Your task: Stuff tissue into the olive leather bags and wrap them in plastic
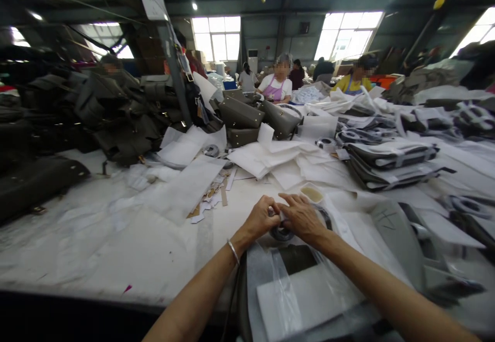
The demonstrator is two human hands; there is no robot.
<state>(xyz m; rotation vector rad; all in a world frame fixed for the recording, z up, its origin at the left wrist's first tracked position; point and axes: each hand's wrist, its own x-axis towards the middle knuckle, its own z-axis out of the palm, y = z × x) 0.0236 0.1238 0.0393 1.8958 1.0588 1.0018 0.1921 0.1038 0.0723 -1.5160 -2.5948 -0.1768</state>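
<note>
A dark bag (297,257) lies in front of me under white sheets and clear plastic film. At its top is a curved grey handle wrapped in plastic (282,234). My left hand (263,218) pinches the top of this wrapped handle, thumb and fingers pressed together. My right hand (303,219) meets it from the other side, fingers bent over the handle; their tips touch near my left fingertips. What lies exactly between the fingertips is hidden. Just beyond my right hand sits a small dish (311,193) with something yellowish in it.
Dark bags (242,112) pile up at the back and left. White sheets (270,156) lie across the middle, beside paper scraps (211,197). Wrapped bags (390,161) are stacked at right, near a grey tape dispenser-like tool (406,239). Co-workers (275,85) sit beyond the table (154,259).
</note>
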